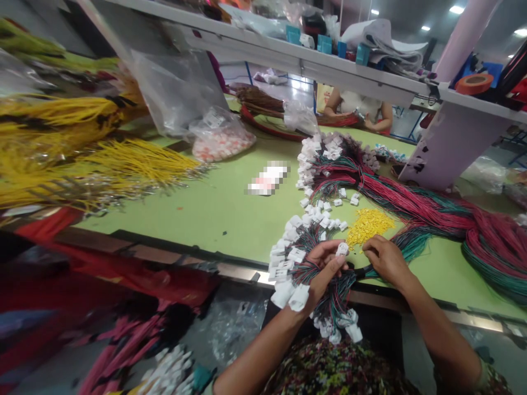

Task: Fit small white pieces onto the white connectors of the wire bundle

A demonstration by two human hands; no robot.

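Observation:
My left hand (327, 262) is closed on a white plastic connector (341, 249), held up between thumb and fingers. Around that wrist spreads a fan of thin wires (302, 271) tipped with more white connectors (284, 274), some hanging over the table's front edge. My right hand (381, 258) is at the near side of a heap of small yellow pieces (369, 224), its fingertips pinched together. Whatever may be between those fingertips is too small to make out. A dark band (361, 272) wraps the wire bundle between my two hands.
Red, black and green wire bundles (428, 206) cover the right of the green table (193, 219). Yellow wires (135, 170) lie left, beside a bag of orange-white parts (224, 140). A shelf (263, 41) spans above. Across the table sits another person (358, 109).

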